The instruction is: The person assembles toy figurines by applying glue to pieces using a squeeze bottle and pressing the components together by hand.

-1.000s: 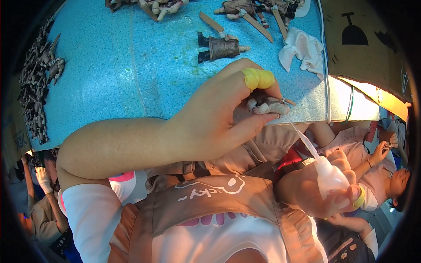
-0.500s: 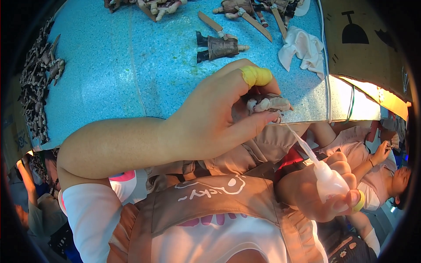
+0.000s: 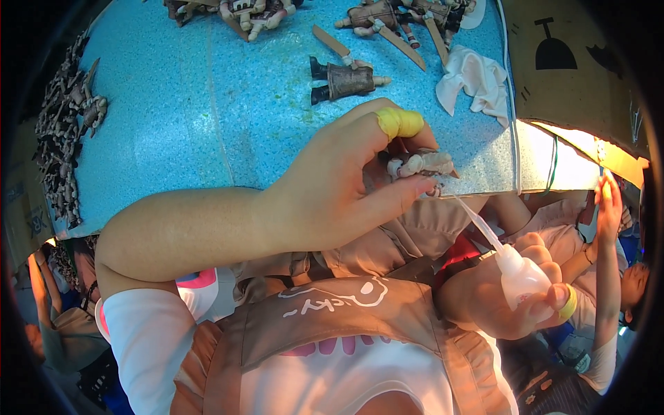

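Observation:
My left hand (image 3: 346, 180), a yellow wrap on one finger, is closed round a small figurine part (image 3: 422, 164) in pale and brown tones. Fingers hide much of that part. A small white squeeze bottle (image 3: 520, 273) with a long thin nozzle is gripped in my right hand (image 3: 512, 304), which wears a yellow band on a finger. The nozzle's tip points up and left, close to the figurine part; whether it touches cannot be made out. Beyond my left hand, a headless-looking brown figurine (image 3: 349, 80) with black boots lies on the blue tabletop (image 3: 159, 124).
More figurines with flat brown blades (image 3: 401, 45) lie at the far edge, near a crumpled white cloth (image 3: 474, 81). Many small figurine parts (image 3: 61, 131) are heaped at the left. A cardboard box (image 3: 574, 90) stands at the right, and co-workers (image 3: 609, 277) sit on both sides.
My right hand and the bottle have shifted slightly, the nozzle tip moving a little right and away from the figurine part. At the right, a co-worker's arm has risen.

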`<move>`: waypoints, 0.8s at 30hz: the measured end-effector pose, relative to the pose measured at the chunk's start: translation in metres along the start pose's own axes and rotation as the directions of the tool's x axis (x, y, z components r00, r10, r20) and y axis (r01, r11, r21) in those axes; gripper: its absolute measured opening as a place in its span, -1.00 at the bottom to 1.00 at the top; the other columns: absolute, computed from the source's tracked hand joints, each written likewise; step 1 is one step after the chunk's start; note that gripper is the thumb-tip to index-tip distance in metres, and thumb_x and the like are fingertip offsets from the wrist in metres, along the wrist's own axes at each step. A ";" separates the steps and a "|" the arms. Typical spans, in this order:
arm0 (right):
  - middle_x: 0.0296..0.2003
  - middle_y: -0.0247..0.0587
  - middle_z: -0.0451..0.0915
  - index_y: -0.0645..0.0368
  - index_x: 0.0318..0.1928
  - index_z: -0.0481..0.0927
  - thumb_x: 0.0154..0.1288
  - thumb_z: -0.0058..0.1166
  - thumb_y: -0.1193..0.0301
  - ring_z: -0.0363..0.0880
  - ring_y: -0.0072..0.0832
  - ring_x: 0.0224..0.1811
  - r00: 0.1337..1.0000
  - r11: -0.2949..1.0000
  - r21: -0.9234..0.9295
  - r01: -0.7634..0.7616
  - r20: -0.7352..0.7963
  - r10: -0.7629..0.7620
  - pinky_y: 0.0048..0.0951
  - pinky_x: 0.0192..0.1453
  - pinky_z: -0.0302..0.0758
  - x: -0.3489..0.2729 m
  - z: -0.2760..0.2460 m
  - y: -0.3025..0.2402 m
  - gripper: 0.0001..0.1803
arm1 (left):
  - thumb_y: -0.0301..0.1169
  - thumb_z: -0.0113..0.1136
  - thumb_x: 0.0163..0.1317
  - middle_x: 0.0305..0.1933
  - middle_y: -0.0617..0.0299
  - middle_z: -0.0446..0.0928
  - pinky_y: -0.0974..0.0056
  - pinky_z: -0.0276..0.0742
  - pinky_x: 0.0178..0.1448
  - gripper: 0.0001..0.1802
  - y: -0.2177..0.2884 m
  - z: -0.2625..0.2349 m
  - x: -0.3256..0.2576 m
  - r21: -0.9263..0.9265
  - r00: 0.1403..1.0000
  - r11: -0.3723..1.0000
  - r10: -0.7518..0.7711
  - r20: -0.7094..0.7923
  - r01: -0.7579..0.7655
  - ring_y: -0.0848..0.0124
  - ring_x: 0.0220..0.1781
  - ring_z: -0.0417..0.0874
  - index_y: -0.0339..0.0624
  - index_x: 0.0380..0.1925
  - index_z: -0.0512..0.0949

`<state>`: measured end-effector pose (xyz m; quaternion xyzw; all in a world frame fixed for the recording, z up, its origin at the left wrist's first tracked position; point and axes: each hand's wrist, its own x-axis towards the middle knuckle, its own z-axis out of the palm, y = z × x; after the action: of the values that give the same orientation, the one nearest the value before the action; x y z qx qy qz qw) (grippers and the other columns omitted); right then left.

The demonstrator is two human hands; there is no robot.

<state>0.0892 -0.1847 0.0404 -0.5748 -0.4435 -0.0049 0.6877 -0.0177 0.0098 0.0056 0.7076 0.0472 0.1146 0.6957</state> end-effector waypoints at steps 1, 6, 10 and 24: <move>-0.56 -0.38 0.34 0.05 -0.06 0.37 0.29 -0.04 0.27 0.25 -0.47 -0.63 0.998 0.996 0.080 0.029 -0.060 -0.024 -0.38 -0.46 0.17 0.001 -0.001 0.001 -0.74 | -0.66 0.11 0.16 -0.11 0.16 0.32 0.36 0.50 0.02 -0.64 0.001 0.001 0.002 0.000 1.000 1.000 0.009 0.011 -0.009 0.42 -0.05 0.51 -0.36 -0.05 0.29; -0.30 -0.12 0.51 0.27 0.11 0.31 0.23 0.07 0.13 0.50 -0.39 -0.42 0.869 0.894 0.289 -0.343 -0.264 0.419 -0.32 -0.25 0.53 0.006 -0.001 0.017 -0.42 | -0.68 0.06 0.17 -0.09 0.14 0.33 0.26 0.52 0.06 -0.67 0.007 -0.002 -0.001 0.031 0.998 0.997 -0.065 0.009 0.064 0.39 -0.02 0.50 -0.36 -0.06 0.28; -0.25 -0.15 0.51 0.32 -0.01 0.41 0.22 0.11 0.46 0.52 -0.45 -0.23 0.806 0.792 0.385 -0.473 -0.173 0.566 -0.40 -0.09 0.50 0.015 0.010 0.037 -0.65 | -0.70 0.03 0.18 -0.08 0.14 0.35 0.22 0.52 0.08 -0.68 -0.003 0.003 -0.007 -0.001 0.996 0.996 -0.084 0.035 0.084 0.40 -0.02 0.50 -0.34 -0.06 0.28; -0.39 -0.20 0.48 0.19 -0.28 0.51 -0.08 0.30 0.39 0.45 -0.22 -0.24 0.998 0.710 -0.702 -0.059 -0.049 0.035 -0.27 -0.14 0.35 0.035 0.006 0.052 -0.68 | -0.65 0.09 0.17 -0.12 0.20 0.38 0.38 0.38 0.07 -0.70 0.000 0.008 -0.002 -0.185 0.995 0.981 -0.070 -0.065 0.057 0.46 -0.05 0.47 -0.26 -0.11 0.32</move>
<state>0.1337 -0.1443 0.0209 -0.8041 -0.3826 -0.1645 0.4244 -0.0182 0.0019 0.0050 0.6342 0.0836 0.1212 0.7590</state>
